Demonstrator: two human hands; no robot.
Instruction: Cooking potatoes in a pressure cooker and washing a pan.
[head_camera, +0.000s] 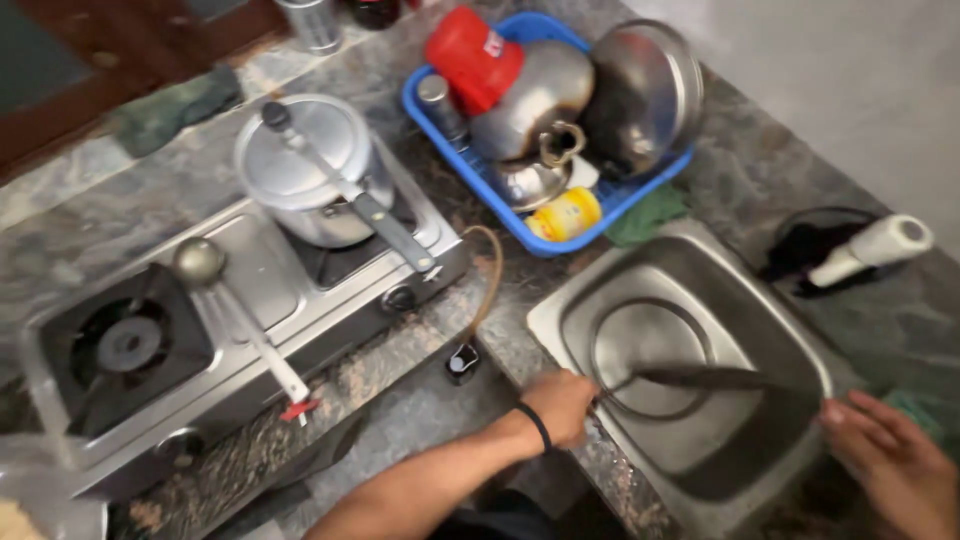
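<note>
We take the steel sink (770, 330) as our landmark. Our left hand (562, 403) sits at its near-left rim, fingers curled tight around the handle of a dark flat pan (650, 358) whose round body lies inside the basin, so the pan is held over the sink rather than the counter, where any water or scraps would fall into the bowl. Our right hand (897, 465) rests at the sink's near-right corner, fingers loosely spread and holding nothing, seemingly steadying us against the rim. Behind the sink, touching its far-left corner, a blue drying basket (425, 112) holds upturned steel pots and a red lid, tilted so they drain. Left of the sink, a two-burner stove (250, 300) carries a pressure cooker (310, 170) and a ladle (215, 285).
</note>
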